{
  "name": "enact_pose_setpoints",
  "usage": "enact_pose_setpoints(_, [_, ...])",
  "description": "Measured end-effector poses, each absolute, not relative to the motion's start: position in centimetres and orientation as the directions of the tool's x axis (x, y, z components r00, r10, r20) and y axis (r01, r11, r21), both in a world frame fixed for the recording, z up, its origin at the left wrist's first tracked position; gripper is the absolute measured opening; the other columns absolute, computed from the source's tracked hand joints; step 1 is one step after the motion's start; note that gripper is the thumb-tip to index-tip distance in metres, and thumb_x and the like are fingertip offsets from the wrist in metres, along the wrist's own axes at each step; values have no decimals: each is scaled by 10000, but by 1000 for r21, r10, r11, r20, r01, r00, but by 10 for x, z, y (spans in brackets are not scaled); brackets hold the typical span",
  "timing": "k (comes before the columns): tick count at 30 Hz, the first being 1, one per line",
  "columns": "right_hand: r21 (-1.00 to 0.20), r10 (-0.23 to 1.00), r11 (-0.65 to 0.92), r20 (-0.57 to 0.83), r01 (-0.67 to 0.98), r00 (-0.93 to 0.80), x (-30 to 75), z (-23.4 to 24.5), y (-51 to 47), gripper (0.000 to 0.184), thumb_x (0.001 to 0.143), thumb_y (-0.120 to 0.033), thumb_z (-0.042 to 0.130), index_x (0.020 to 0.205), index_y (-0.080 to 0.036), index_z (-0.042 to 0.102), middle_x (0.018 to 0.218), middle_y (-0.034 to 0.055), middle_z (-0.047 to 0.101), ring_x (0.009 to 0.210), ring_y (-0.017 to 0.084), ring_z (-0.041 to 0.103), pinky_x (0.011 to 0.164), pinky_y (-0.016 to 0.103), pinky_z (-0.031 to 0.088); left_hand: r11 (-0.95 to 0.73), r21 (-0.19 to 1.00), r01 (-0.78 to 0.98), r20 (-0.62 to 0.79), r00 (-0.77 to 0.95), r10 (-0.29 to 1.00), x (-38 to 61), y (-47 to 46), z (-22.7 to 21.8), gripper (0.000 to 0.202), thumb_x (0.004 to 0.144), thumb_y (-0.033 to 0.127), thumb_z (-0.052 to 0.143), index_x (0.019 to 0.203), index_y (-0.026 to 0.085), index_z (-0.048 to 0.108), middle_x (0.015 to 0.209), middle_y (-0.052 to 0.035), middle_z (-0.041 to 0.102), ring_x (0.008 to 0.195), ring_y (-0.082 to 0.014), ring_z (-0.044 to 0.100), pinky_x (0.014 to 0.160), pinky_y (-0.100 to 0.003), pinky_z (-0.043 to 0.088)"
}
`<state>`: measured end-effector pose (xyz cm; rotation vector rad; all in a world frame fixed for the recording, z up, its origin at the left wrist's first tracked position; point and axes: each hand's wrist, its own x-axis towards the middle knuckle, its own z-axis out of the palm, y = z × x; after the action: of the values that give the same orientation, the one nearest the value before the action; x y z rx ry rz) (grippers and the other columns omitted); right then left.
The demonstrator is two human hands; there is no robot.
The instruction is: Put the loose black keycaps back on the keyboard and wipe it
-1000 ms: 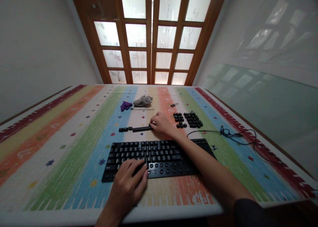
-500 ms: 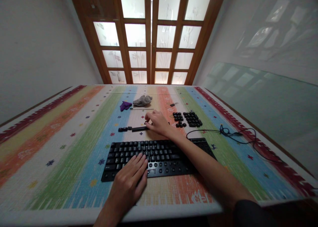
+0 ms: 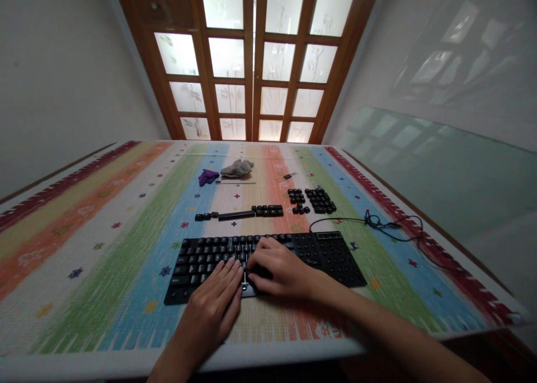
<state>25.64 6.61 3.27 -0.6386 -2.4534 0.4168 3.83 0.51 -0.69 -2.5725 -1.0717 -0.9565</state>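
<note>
A black keyboard (image 3: 201, 254) lies near the front edge of a striped tablecloth (image 3: 104, 260); its right part shows bare key sockets. My left hand (image 3: 213, 302) rests flat on the keyboard's lower left keys, fingers stretched out together. My right hand (image 3: 281, 271) lies on the keyboard's middle, fingers curled down over the bottom row; what is under the fingertips is hidden. Behind the keyboard lies a row of loose black keycaps with the long space bar (image 3: 237, 215). Two groups of removed keycaps (image 3: 312, 199) sit further right.
A black cable (image 3: 377, 223) runs from the keyboard to the right. A purple cloth (image 3: 207, 176), a grey crumpled cloth (image 3: 237, 168) and a thin rod lie at the back of the table. A small dark tool (image 3: 287, 176) lies nearby. A wooden glazed door stands behind.
My right hand has drawn back from the loose keycap row to the keyboard's bottom row. Several keycaps now lie right of the space bar. My left hand stayed on the keyboard.
</note>
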Motion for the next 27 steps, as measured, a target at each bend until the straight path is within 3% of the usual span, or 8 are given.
enact_pose_setpoints(11, [-143,409,907,527,396,-745,254,11,54,117,924,-167,558,831,-173,629,818,56,658,806,202,475,747,362,368,-719,134,682,690,456,562,40,1,-7,376,905,69,549,1266,137,629,1294,-124,666,1240,-256,611,1045,-442,538])
enact_pose_setpoints(20, [-82,412,897,511,434,-754,251,7,48,122,933,-144,540,842,-174,616,822,63,642,798,207,481,720,362,376,-725,232,648,716,391,578,42,-3,-1,314,877,60,600,1165,161,671,1187,-106,703,1167,-242,613,971,-411,560])
enact_pose_setpoints(27, [-111,427,894,507,434,-749,252,14,45,118,934,-179,531,910,-146,642,1051,120,625,924,234,488,822,384,439,-718,249,650,722,370,585,42,-5,-2,284,866,44,622,1128,145,669,1107,-99,711,1057,-225,605,922,-397,536])
